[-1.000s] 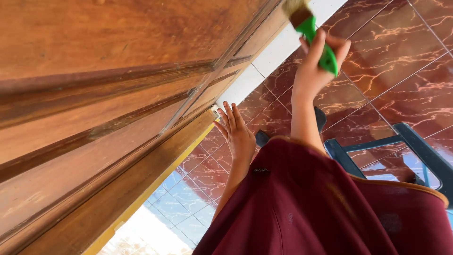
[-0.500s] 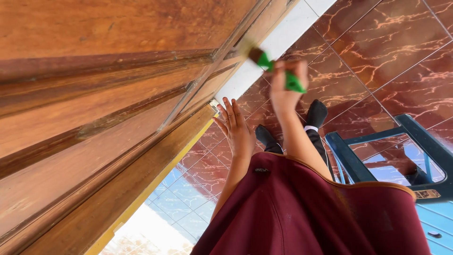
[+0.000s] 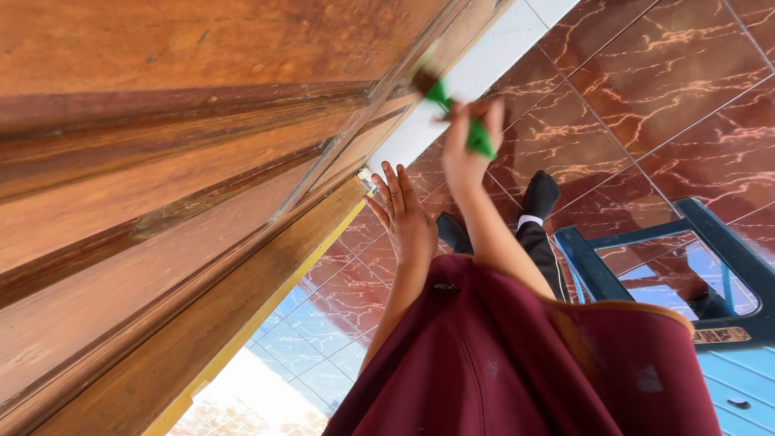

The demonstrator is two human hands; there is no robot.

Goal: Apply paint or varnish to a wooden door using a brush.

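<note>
Wood fills most of the view: a big brown varnished wooden door (image 3: 161, 161) with raised panels and dark grooves covers the whole left side and runs down toward the floor. Its narrow edge has a yellowish strip along the lower side. Next in size is the floor of glossy dark red tiles with pale marble veins (image 3: 670, 81), which takes the right part, with a white tile strip (image 3: 484, 69) lying along the foot of the door. At the bottom a dark red sleeveless garment with a tan border (image 3: 517, 363) covers the person's body. To the right stands a dark blue plastic chair (image 3: 702, 242), near the person's feet in black socks (image 3: 539, 194). The left hand (image 3: 408, 222) is flat and open, fingers stretched, and it rests against the edge of the door, holding nothing. The right hand (image 3: 467, 141) is closed around the handle of a small paintbrush with a green plastic handle and a dark ferrule (image 3: 452, 109). The brush is lifted above the left hand, and its blurred bristles meet the lower part of the door face, close to the white strip
</note>
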